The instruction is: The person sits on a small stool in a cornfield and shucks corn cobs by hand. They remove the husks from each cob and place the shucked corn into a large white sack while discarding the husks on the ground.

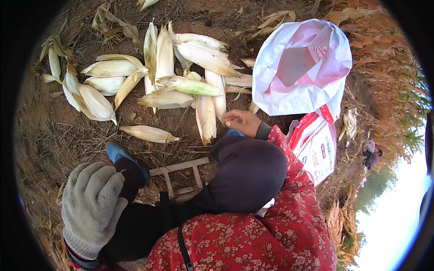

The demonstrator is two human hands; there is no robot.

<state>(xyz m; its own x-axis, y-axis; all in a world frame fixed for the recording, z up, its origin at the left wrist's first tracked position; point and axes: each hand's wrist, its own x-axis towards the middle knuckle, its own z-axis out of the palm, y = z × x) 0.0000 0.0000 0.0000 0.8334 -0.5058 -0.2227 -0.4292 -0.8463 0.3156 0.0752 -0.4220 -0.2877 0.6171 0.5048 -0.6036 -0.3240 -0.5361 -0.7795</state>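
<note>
My left hand (92, 203), in a grey knitted glove, is held above my left leg with its fingers stretched out and nothing in it. My bare right hand (242, 122) reaches past my right knee to the pile, fingers loosely extended and holding nothing visible. Its fingertips are beside the lower end of a husked corn ear (216, 92); whether they touch it I cannot tell. Several more ears in pale dry husks lie heaped there, among them a greenish ear (190, 85) across the top. A single ear (150, 134) lies apart, nearer my feet.
To the right of the pile stands a white woven sack (266, 90) with its mouth open. Another printed red-and-white sack (318, 151) lies under it. A small frame (183, 168) is between my legs. Dry corn stalks (384, 58) line the right, where a distant person (372, 156) shows.
</note>
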